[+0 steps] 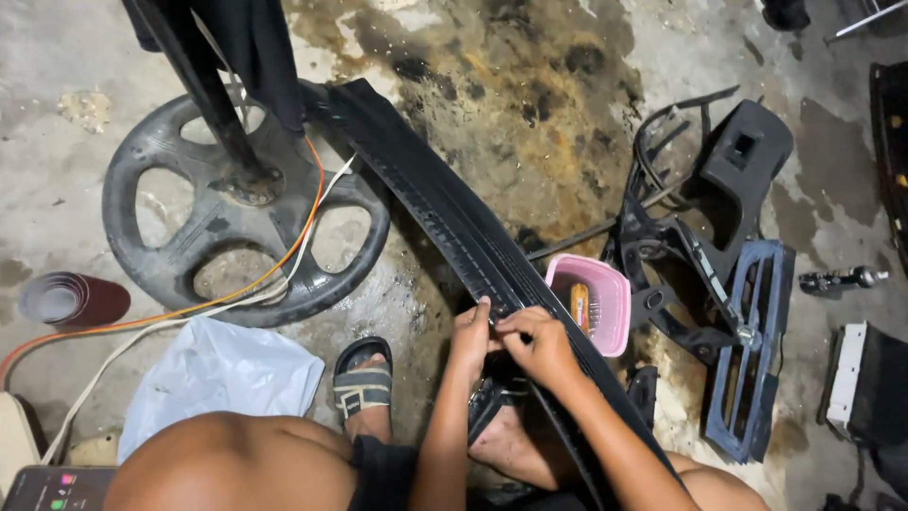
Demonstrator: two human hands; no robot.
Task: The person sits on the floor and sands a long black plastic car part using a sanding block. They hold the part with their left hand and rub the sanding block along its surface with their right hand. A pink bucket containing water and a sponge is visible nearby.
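Both hands pinch long black ribbed trim strip (pixel 445 213) laid across lap, beside pink tub (pixel 605 308): left hand (pixel 470 331) steadying, right hand (pixel 539 343) gripping edge; judge short, even pressure best

A long black ribbed plastic trim strip (pixel 445 208) runs diagonally across the stained concrete floor, its far end resting on a wheel-shaped stand base, its near end across the person's lap.

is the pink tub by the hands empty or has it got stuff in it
Not empty. The pink tub stands upright and open on the floor, with an orange item and some small dark pieces inside; what they are is too small to tell.
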